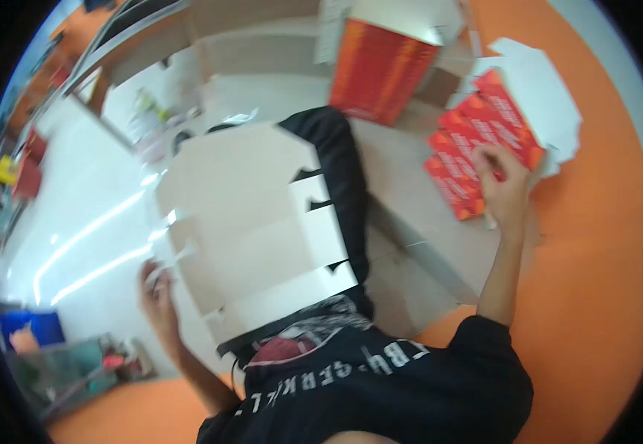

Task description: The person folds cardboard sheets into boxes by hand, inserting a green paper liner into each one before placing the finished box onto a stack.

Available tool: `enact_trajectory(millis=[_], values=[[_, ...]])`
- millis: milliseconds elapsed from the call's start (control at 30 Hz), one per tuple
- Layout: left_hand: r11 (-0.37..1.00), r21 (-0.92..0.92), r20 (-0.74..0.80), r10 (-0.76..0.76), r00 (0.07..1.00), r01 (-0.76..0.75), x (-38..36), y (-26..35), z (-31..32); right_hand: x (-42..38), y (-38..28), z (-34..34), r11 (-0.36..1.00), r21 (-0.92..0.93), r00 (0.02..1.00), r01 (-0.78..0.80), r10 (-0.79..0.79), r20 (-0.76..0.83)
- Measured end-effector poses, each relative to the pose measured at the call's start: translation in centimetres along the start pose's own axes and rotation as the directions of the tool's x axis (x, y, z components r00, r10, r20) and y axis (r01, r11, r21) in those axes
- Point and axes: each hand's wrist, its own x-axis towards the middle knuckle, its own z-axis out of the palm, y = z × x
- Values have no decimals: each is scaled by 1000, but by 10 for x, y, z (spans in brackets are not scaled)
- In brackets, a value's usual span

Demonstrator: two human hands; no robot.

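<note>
A pale, unprinted inside face of an opened cardboard box [251,214] lies across my lap, with notched flaps along its right side. At its lower left edge is my left hand [158,296], fingers closed around a whitish bit that blur keeps me from naming. My right hand [506,181] is stretched out to the right, its fingers curled at the edge of a stack of red printed boxes [476,137]. One red box appears pinched there, though the fingers partly cover it.
A tall red carton [384,70] with open white flaps stands beyond my knees. White cardboard [539,89] lies behind the red stack. At the left are a metal-framed table [133,59], a plastic bag [147,126], a blue bin [33,325] and a glass-sided case [55,370].
</note>
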Motion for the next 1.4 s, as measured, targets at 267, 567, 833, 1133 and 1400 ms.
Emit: enact_trajectory(millis=[267,567,833,1133,1400], values=[[966,-3,348,-241,906,258,-14,28,7,-118,-53,175,761,338,752,-554,282,596],[955,223,268,133,954,-196,-53,57,64,-117,-51,177,290,574,579,-766,-78,811],[994,94,576,-14,817,-49,-51,67,98,-127,-90,223,836,434,816,-335,28,577],[982,-183,538,57,841,50,-22,94,139,-88,-94,178,563,652,713,-508,-151,685],[991,-133,406,66,912,-12,3,102,128,-66,-112,178,517,755,787,-404,-224,574]])
